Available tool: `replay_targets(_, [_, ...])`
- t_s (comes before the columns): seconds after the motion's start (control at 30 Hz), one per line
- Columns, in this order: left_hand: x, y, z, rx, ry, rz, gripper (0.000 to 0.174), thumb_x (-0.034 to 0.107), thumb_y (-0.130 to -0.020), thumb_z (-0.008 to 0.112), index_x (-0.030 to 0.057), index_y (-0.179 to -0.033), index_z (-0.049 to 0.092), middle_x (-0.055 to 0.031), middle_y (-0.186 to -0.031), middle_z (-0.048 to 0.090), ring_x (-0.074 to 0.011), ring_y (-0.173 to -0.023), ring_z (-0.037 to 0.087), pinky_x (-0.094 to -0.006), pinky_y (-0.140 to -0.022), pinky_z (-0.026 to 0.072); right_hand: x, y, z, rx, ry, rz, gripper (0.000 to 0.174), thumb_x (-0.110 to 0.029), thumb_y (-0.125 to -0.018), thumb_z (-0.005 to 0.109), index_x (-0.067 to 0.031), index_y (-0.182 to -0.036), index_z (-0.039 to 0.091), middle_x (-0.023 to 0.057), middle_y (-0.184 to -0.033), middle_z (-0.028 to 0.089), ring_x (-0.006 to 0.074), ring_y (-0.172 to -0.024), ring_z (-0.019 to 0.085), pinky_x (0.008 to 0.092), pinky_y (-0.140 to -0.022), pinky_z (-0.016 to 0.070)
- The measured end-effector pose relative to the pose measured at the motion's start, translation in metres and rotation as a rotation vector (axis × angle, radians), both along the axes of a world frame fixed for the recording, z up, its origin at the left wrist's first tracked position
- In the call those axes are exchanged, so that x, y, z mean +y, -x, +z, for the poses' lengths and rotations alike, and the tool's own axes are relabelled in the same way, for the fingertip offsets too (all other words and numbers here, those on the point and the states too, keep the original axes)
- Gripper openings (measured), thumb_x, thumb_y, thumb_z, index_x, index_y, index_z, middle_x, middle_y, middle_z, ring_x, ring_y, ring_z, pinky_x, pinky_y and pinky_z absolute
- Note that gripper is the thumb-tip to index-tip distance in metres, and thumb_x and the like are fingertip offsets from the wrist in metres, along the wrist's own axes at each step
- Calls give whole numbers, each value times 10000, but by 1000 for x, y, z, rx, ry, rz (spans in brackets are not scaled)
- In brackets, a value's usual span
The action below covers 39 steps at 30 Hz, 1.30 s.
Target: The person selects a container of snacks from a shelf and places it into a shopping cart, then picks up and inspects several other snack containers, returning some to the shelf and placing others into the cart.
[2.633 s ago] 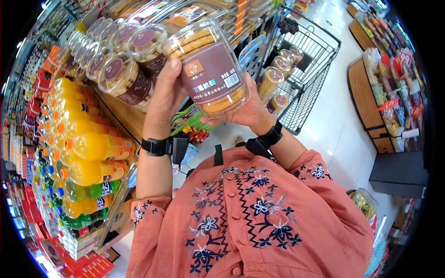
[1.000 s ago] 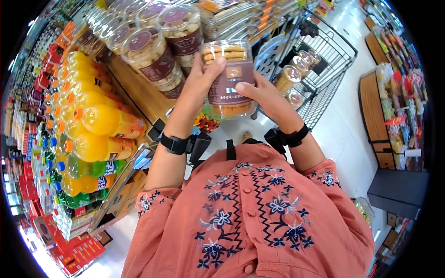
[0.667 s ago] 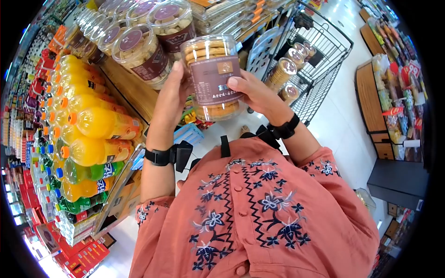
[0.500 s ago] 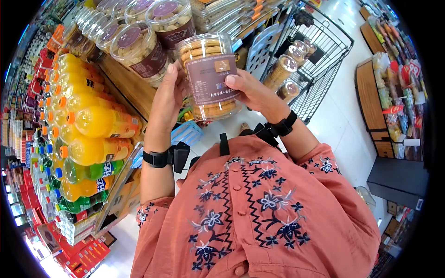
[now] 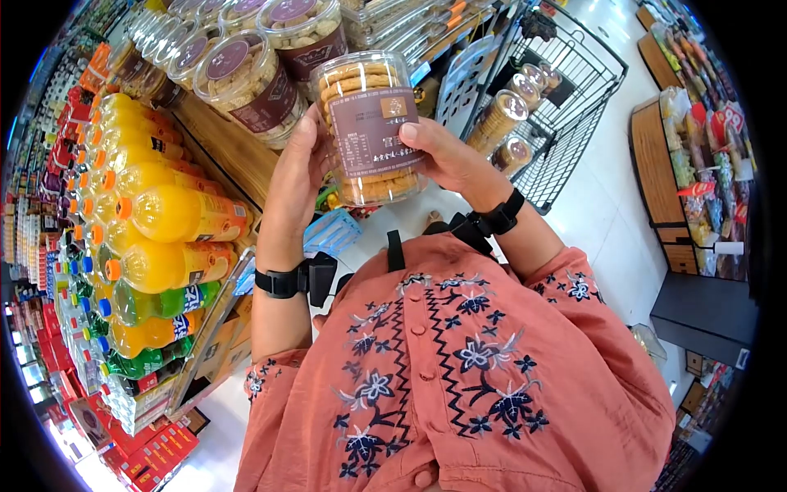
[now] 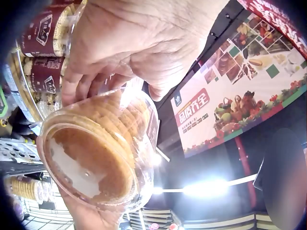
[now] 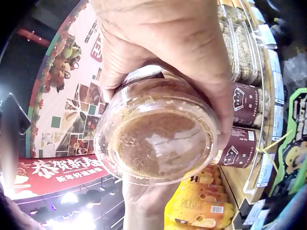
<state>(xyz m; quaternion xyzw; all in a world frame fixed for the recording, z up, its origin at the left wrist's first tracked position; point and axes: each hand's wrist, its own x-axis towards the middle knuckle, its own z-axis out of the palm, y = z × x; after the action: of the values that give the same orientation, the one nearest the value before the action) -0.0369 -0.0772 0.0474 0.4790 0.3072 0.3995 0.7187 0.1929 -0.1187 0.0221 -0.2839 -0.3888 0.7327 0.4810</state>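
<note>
Both hands hold a clear plastic jar of cookies [image 5: 369, 127] in front of the chest, its brown label facing up toward the head camera. My left hand [image 5: 297, 180] grips the jar's left side, thumb along its edge. From the right, my right hand [image 5: 459, 164] grips it with the thumb on the label; its fingers are mostly hidden behind. The round end of the cookie jar [image 6: 88, 163] fills the left wrist view, below my left hand [image 6: 139, 43]. In the right wrist view, my right hand [image 7: 168, 33] wraps over the same jar [image 7: 163, 139].
Similar jars with purple lids [image 5: 238, 78] stand on a wooden shelf [image 5: 221, 148] beyond the left hand. Orange drink bottles [image 5: 172, 213] are stacked at left. A wire shopping cart [image 5: 566, 123] at right holds several cookie jars [image 5: 500, 115]. A snack stand [image 5: 672, 172] lies farther right.
The jar has turned from a tilted, barcode-showing position to nearly upright with another label face showing. Since one second ago it has shifted left, and the left thumb has slid off its front to the side.
</note>
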Motion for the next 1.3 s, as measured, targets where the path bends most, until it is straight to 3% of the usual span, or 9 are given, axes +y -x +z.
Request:
replay_targets(0.37, [-11,19,-4,108,-22,13,811,579,-1054,456,-3,-1596,297,-193,-1568,417,-294,-1424,440,-405,-1134,393,0,3,-1,-6,-28,-10,775,-445,-900,761,6,-1458,467,95,-1352,602,175,-1231,588,347,-1079,459])
replay_targets(0.47, [-12,25,1,148,-63,16,886,592,-1018,528,-10,-1606,253,-224,-1572,407,-298,-1423,441,-400,-1128,400,1,5,3,-38,-79,-42,794,-436,-881,781,-6,-1467,463,93,-1361,598,176,-1245,571,345,-1089,440])
replay_targets(0.57, [-25,30,11,221,-155,-80,957,514,-969,662,-10,-1619,195,-231,-1560,414,-284,-1423,435,-396,-1136,394,0,8,10,-110,-134,-98,867,-405,-829,839,-22,-1491,431,101,-1400,569,187,-1296,523,355,-1122,399])
replay_targets(0.67, [-24,21,6,224,-256,-79,1026,417,-910,769,-4,-1624,165,-205,-1550,424,-271,-1423,425,-393,-1141,390,0,12,19,-187,-257,-134,942,-359,-795,875,-21,-1517,375,111,-1433,535,194,-1324,497,364,-1136,386])
replay_targets(0.7, [-26,18,17,196,-149,-83,1023,339,-860,833,-4,-1600,216,-173,-1532,438,-269,-1419,424,-395,-1152,378,1,12,20,-254,-275,-148,1033,-330,-755,912,-21,-1540,316,121,-1459,505,199,-1340,482,368,-1144,378])
replay_targets(0.83, [-22,14,5,225,-225,-11,996,265,-785,903,28,-1546,304,-143,-1491,477,-259,-1416,431,-397,-1142,393,2,9,24,-521,-432,-164,1137,-373,-689,952,-9,-1541,293,152,-1471,493,221,-1362,470,372,-1154,369])
replay_targets(1.03, [-15,5,3,226,-216,-16,1005,232,-763,919,32,-1534,307,-134,-1482,487,-262,-1385,476,-415,-1158,397,19,-11,20,-663,-562,-116,1166,-369,-672,961,9,-1551,294,173,-1502,474,242,-1387,461,380,-1167,357])
replay_targets(1.17, [-9,-1,0,273,-348,24,1042,257,-742,935,25,-1536,302,-131,-1475,491,-257,-1370,493,-421,-1165,394,23,-14,25,-699,-610,-114,1177,-352,-669,969,18,-1557,290,183,-1510,462,256,-1395,460,392,-1177,348])
replay_targets(1.3, [-3,-8,-11,290,-429,104,1111,294,-692,964,23,-1540,299,-135,-1475,491,-259,-1388,466,-413,-1176,363,27,-10,17,-705,-686,-236,1185,-375,-666,969,15,-1559,295,178,-1493,474,253,-1368,490,387,-1143,394])
